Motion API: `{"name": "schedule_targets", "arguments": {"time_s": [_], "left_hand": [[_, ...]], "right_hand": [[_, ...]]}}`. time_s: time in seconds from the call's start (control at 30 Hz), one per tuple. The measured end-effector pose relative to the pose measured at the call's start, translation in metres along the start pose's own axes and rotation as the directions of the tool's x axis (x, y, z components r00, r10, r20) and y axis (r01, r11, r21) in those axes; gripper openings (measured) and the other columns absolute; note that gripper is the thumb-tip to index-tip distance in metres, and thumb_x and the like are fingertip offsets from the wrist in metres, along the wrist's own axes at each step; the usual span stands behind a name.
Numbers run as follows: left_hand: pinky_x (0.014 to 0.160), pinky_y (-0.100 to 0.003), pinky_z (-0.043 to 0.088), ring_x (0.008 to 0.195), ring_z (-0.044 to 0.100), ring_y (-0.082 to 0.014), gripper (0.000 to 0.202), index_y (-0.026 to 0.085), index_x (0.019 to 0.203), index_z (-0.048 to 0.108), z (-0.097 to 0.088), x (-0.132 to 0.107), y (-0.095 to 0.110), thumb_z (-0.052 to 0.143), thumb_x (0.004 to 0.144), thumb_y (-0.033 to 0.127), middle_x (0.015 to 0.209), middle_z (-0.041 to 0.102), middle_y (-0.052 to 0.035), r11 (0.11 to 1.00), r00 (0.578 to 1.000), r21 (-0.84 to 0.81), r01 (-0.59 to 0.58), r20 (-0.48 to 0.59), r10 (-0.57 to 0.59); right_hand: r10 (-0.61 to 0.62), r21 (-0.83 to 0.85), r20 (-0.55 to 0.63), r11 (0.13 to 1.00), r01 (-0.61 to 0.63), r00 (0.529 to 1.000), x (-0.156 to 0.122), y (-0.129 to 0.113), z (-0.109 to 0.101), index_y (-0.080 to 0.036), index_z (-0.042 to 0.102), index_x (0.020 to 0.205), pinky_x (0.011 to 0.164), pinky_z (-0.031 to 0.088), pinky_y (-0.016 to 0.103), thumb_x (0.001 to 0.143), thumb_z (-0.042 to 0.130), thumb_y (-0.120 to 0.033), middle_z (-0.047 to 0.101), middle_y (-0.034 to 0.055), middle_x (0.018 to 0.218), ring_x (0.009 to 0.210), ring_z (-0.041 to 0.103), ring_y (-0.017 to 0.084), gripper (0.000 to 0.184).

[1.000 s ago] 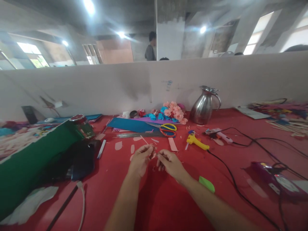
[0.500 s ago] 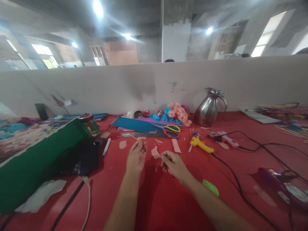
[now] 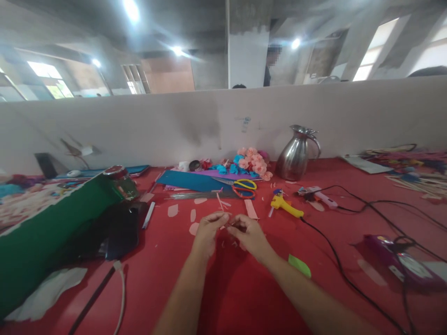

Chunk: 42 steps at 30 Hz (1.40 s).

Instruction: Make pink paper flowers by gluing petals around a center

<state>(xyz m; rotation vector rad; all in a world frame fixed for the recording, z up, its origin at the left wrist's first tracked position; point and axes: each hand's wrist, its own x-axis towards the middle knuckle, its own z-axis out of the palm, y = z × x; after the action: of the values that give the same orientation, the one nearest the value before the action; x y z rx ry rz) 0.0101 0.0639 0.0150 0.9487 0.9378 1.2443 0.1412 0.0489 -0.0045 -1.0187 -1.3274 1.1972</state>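
Observation:
My left hand is closed in a pinch on a thin pink paper strip, which sticks up past the fingertips. My right hand is also pinched, its fingertips almost meeting those of the left; whatever they hold is too small to make out. Cut pink paper pieces lie around both hands on the red table. A longer pink paper rectangle rests just beyond my right hand. Behind it are scissors with yellow and red handles, lying partly on a blue sheet.
A yellow glue gun and its black cord lie to the right, near a metal jug. Pink and blue paper flowers are heaped at the back. A green box wall and a black bag stand left.
My hands have come together, the left moving right and its strip now more upright. The pink piece that lay between them is now mostly hidden. The view has turned slightly right.

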Motion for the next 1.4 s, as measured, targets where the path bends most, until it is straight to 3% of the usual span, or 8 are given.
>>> {"name": "schedule_targets", "arguments": {"time_s": [0.2, 0.43, 0.83, 1.07, 1.3, 1.4], "left_hand": [[0.063, -0.021, 0.042, 0.063, 0.053, -0.0095, 0.023, 0.018, 0.081, 0.073, -0.004, 0.003, 0.003, 0.075, 0.062, 0.03, 0.076, 0.066, -0.0026, 0.992, 0.999, -0.127, 0.016, -0.037, -0.021], [0.065, -0.02, 0.041, 0.064, 0.053, -0.0094, 0.016, 0.016, 0.064, 0.068, -0.008, 0.006, 0.003, 0.079, 0.055, 0.024, 0.069, 0.063, -0.0005, 0.987, 0.996, -0.157, -0.027, -0.09, 0.013], [0.062, -0.02, 0.04, 0.063, 0.053, -0.0094, 0.018, 0.016, 0.063, 0.068, -0.006, 0.004, 0.006, 0.08, 0.053, 0.024, 0.066, 0.063, 0.0008, 0.983, 0.994, -0.183, -0.032, -0.108, 0.012], [0.065, -0.022, 0.041, 0.064, 0.055, -0.01, 0.026, 0.014, 0.074, 0.07, -0.006, 0.003, 0.002, 0.08, 0.054, 0.027, 0.073, 0.066, -0.0031, 0.987, 0.996, -0.14, 0.081, -0.036, -0.086], [0.06, -0.02, 0.041, 0.058, 0.053, -0.0073, 0.028, 0.015, 0.066, 0.062, -0.019, 0.01, 0.007, 0.082, 0.048, 0.022, 0.063, 0.059, 0.0028, 0.943, 0.98, -0.332, -0.021, -0.195, -0.047], [0.059, -0.02, 0.041, 0.056, 0.051, -0.0066, 0.029, 0.017, 0.068, 0.058, -0.029, 0.013, 0.013, 0.081, 0.05, 0.024, 0.064, 0.056, 0.0041, 0.914, 0.962, -0.394, -0.093, -0.273, -0.019]], "right_hand": [[0.072, -0.039, -0.009, 0.997, -0.073, 0.997, -0.002, 0.001, 0.001, -0.019, 0.059, 0.071, 0.052, 0.042, 0.025, 0.071, 0.061, -0.031, 0.058, -0.0021, 0.058, 0.051, 0.053, 0.012, 0.012], [0.04, -0.042, 0.056, 0.998, -0.038, 0.998, -0.002, 0.004, 0.002, -0.018, 0.059, 0.072, 0.053, 0.042, 0.024, 0.072, 0.06, -0.029, 0.057, -0.0024, 0.061, 0.052, 0.053, 0.011, 0.011], [0.036, -0.066, 0.093, 0.997, -0.029, 0.995, -0.003, 0.006, 0.003, -0.018, 0.058, 0.073, 0.054, 0.041, 0.025, 0.074, 0.057, -0.031, 0.054, -0.0028, 0.06, 0.052, 0.051, 0.011, 0.013], [0.032, -0.057, 0.085, 0.998, -0.027, 0.996, -0.003, 0.002, 0.003, -0.019, 0.056, 0.072, 0.053, 0.041, 0.024, 0.074, 0.055, -0.03, 0.052, -0.0039, 0.058, 0.051, 0.05, 0.01, 0.012], [0.079, -0.072, 0.116, 0.995, -0.071, 0.99, -0.004, 0.007, 0.003, -0.018, 0.058, 0.077, 0.053, 0.043, 0.024, 0.074, 0.058, -0.037, 0.056, -0.002, 0.062, 0.053, 0.052, 0.011, 0.019], [0.046, -0.143, 0.067, 0.989, -0.036, 0.997, -0.003, -0.001, 0.002, -0.018, 0.056, 0.071, 0.05, 0.04, 0.023, 0.076, 0.059, -0.044, 0.055, -0.0027, 0.059, 0.05, 0.05, 0.01, 0.026]]}}
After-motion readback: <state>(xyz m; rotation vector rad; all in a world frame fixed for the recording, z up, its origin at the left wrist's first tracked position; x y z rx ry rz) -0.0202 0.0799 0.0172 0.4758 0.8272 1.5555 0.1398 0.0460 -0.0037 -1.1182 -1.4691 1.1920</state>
